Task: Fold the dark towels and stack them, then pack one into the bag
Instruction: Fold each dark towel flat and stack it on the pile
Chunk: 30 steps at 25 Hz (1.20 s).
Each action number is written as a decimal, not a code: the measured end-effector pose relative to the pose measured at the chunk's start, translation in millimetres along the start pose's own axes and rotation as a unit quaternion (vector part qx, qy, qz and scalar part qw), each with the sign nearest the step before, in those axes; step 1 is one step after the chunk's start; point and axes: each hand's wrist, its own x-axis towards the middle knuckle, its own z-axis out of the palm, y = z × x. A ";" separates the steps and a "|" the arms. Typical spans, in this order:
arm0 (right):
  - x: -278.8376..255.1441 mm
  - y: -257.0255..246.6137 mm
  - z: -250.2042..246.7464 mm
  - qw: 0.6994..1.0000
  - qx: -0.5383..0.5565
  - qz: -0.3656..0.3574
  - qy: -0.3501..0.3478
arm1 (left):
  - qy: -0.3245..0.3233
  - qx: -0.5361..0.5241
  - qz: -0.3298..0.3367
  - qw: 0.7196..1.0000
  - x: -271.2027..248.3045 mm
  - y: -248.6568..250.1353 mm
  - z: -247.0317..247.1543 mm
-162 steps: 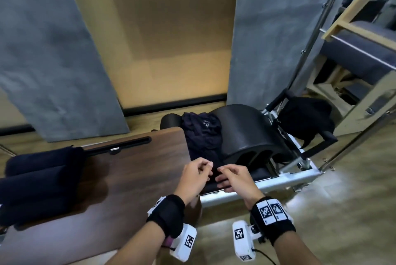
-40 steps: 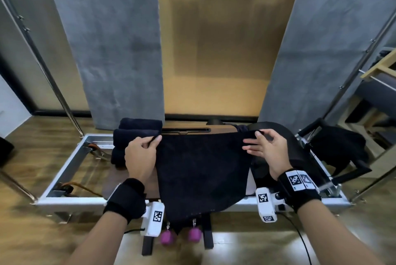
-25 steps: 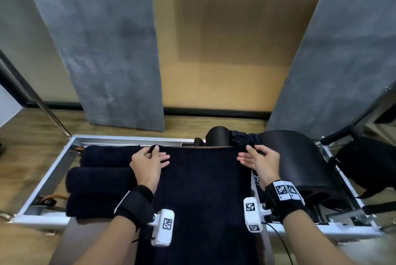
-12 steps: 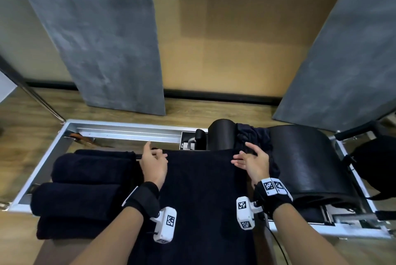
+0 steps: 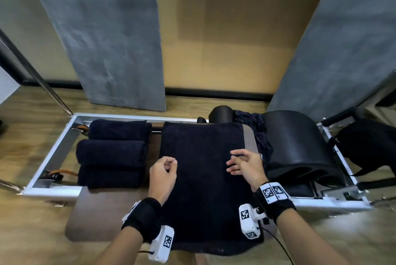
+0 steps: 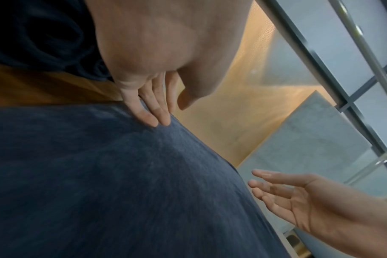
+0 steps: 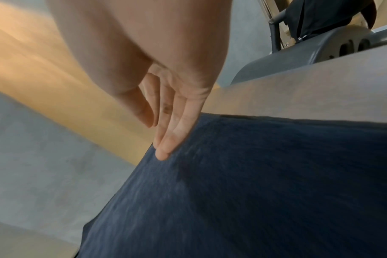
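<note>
A dark navy towel (image 5: 201, 170) lies spread flat on the brown wooden board (image 5: 90, 217), its near end hanging over the front edge. My left hand (image 5: 169, 165) is at the towel's left edge about halfway along it. In the left wrist view its straight fingertips (image 6: 152, 118) touch the cloth. My right hand (image 5: 235, 162) is over the towel's right edge, and its straight fingertips (image 7: 165, 150) press on the fabric. Neither hand holds anything. Three folded dark towels (image 5: 113, 153) lie side by side on the left. A black bag (image 5: 368, 147) hangs at the far right.
A black arched barrel (image 5: 300, 147) stands right of the board, with crumpled dark cloth (image 5: 255, 127) between them. A silver metal frame (image 5: 51, 157) surrounds the board. Grey panels (image 5: 102, 35) lean on the wall behind, and a slanted metal pole (image 5: 42, 84) stands at the left.
The towel was carried over and spread on the board. Both hands have since let go of its far corners and drawn back toward me to the middle of its sides.
</note>
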 end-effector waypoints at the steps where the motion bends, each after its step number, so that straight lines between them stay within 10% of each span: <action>1: -18.9 6.6 0.3 1.000 -0.019 0.003 -0.007 | -0.009 0.014 -0.001 1.000 -16.4 -6.4 -6.7; 15: -138.2 106.3 -45.5 0.942 -0.332 -0.001 0.060 | -0.063 0.240 0.039 0.968 -152.9 -40.1 -54.7; 26: -42.2 -32.6 12.1 0.980 -0.160 -0.115 0.016 | 0.018 0.127 0.129 0.983 -34.6 67.9 -8.7; 30: -5.2 -53.1 31.0 0.987 -0.123 -0.103 -0.011 | -0.058 0.020 0.084 0.995 1.3 74.9 17.2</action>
